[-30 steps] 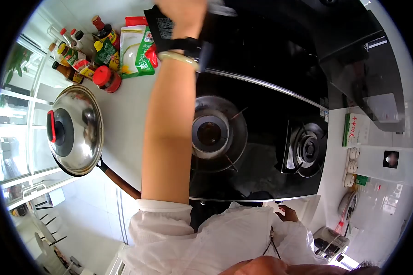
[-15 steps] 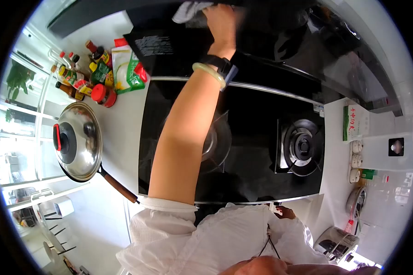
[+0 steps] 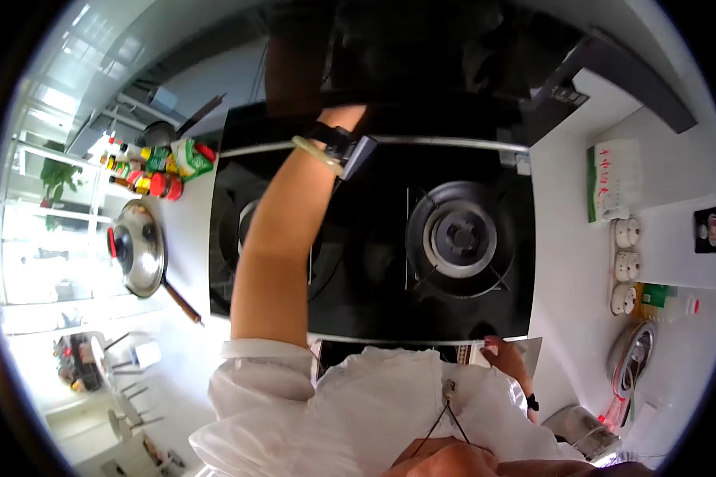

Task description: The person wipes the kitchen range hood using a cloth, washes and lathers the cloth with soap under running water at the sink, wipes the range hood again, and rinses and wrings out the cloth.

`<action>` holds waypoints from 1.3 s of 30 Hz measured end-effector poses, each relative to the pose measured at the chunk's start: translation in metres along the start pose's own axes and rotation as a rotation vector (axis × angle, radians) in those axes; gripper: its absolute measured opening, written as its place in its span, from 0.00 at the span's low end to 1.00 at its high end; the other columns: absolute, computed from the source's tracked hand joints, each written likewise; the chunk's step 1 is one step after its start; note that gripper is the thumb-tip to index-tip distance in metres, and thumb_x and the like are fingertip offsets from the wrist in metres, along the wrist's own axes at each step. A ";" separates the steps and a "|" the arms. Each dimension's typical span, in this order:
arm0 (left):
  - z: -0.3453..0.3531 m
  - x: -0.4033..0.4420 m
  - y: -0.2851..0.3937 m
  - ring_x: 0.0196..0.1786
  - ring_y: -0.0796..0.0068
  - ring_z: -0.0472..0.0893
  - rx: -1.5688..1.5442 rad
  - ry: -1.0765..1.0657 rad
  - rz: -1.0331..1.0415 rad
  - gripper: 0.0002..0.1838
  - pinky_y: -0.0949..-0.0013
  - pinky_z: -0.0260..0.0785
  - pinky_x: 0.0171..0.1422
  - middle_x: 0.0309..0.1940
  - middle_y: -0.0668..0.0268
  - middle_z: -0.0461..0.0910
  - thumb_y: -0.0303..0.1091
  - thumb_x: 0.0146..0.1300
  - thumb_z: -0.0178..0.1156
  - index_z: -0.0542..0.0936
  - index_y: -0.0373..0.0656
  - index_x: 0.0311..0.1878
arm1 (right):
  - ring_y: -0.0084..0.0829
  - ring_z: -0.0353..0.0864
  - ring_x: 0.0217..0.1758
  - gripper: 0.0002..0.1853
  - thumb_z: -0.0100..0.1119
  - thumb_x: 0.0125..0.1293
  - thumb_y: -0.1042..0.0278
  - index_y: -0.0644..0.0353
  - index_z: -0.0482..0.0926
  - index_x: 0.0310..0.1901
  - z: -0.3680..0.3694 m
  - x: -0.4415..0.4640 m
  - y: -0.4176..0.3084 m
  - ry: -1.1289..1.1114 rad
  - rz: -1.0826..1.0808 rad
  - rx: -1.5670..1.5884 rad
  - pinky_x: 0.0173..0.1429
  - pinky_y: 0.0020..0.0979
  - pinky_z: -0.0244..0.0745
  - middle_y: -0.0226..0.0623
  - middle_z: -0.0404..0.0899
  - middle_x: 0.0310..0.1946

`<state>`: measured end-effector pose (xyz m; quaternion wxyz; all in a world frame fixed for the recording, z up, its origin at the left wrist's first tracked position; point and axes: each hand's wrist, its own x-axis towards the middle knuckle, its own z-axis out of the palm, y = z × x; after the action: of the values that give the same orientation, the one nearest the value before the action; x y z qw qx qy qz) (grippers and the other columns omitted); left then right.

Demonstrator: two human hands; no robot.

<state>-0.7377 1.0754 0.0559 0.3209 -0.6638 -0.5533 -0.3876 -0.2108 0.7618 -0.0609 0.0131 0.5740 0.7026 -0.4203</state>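
My left arm reaches up across the black gas stove, with a pale bangle and a dark watch at the wrist. Past the wrist, my left hand (image 3: pixel 345 118) goes behind the dark, glossy range hood (image 3: pixel 422 63). Its fingers are hidden, and no cloth shows there now. Low at the stove's front edge is my right hand (image 3: pixel 505 357), fingers loosely bent and resting by the edge, with nothing seen in them. Between the two hands lies the black glass stove top (image 3: pixel 358 254). Its right burner (image 3: pixel 460 238) is in full view, while my forearm partly covers the left burner (image 3: pixel 250 226).
On the left counter stand a lidded pan (image 3: pixel 142 248), its handle pointing towards me, several sauce bottles and a red-lidded jar (image 3: pixel 165 186). To the right are a green-and-white packet (image 3: pixel 612 181), small white pots (image 3: pixel 626 265) and a steel pot (image 3: pixel 585 429).
My left hand, earlier seen with a white cloth at the hood, has gone out of sight behind it. The view has shifted, showing more of the right burner and my right hand.
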 end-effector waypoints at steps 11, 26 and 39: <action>-0.168 -0.003 -0.051 0.29 0.71 0.74 -0.739 0.086 -1.164 0.06 0.68 0.67 0.34 0.23 0.64 0.73 0.22 0.55 0.49 0.74 0.40 0.26 | 0.28 0.83 0.34 0.14 0.59 0.62 0.73 0.63 0.77 0.49 -0.021 0.016 0.018 0.085 -0.024 0.002 0.42 0.29 0.78 0.41 0.83 0.31; -0.277 -0.052 -0.165 0.41 0.65 0.81 -1.247 0.128 -1.018 0.09 0.64 0.73 0.44 0.39 0.59 0.81 0.31 0.65 0.52 0.78 0.39 0.44 | 0.25 0.81 0.34 0.13 0.59 0.64 0.71 0.65 0.76 0.48 0.072 0.016 -0.118 0.170 -0.030 -0.032 0.40 0.25 0.76 0.37 0.82 0.31; -0.299 -0.065 -0.060 0.62 0.58 0.72 -2.134 -0.031 -1.087 0.24 0.54 0.62 0.67 0.59 0.56 0.72 0.43 0.72 0.40 0.68 0.36 0.62 | 0.40 0.84 0.37 0.14 0.62 0.60 0.66 0.61 0.78 0.47 0.040 0.021 -0.149 0.155 -0.086 -0.080 0.41 0.34 0.78 0.46 0.83 0.34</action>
<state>-0.8502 0.7990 0.1471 -0.6043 -0.2791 -0.1647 -0.7279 -0.3584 0.7558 -0.0110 -0.0364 0.5732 0.7416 -0.3466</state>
